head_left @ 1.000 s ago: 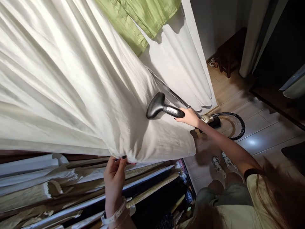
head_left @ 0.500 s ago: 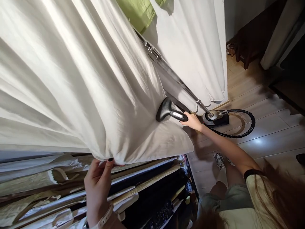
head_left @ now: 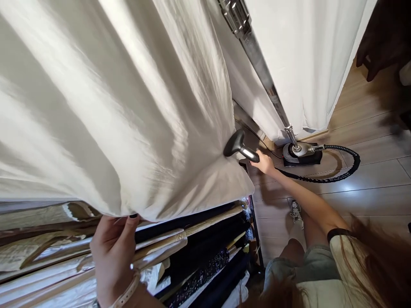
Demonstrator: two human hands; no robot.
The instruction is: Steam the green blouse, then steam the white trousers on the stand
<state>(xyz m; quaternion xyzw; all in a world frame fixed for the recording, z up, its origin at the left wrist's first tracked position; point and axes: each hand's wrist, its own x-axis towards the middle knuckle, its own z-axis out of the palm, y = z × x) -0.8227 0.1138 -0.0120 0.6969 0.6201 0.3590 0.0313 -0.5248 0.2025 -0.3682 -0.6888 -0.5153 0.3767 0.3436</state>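
Note:
A large white cloth [head_left: 122, 111] hangs in front of me and fills most of the view. My left hand [head_left: 112, 248] pinches its lower hem and pulls it taut, thumb and fingers closed on the fabric. My right hand [head_left: 266, 162] grips the handle of a black steamer head [head_left: 237, 145], whose face rests against the cloth's right edge near the bottom. A black hose [head_left: 340, 171] curls from the steamer base [head_left: 302, 153] on the floor.
A metal pole [head_left: 260, 68] rises from the base. Behind it hangs a white curtain [head_left: 302, 64]. Below the cloth, stacked fabric rolls and folded textiles [head_left: 180, 252] fill a dark rack. Wooden floor [head_left: 369, 188] spreads to the right, with my shoe [head_left: 295, 209] on it.
The view has swung left and down. The steamer head has slid down and right to the cloth's edge. My left hand keeps the hem and has shifted left.

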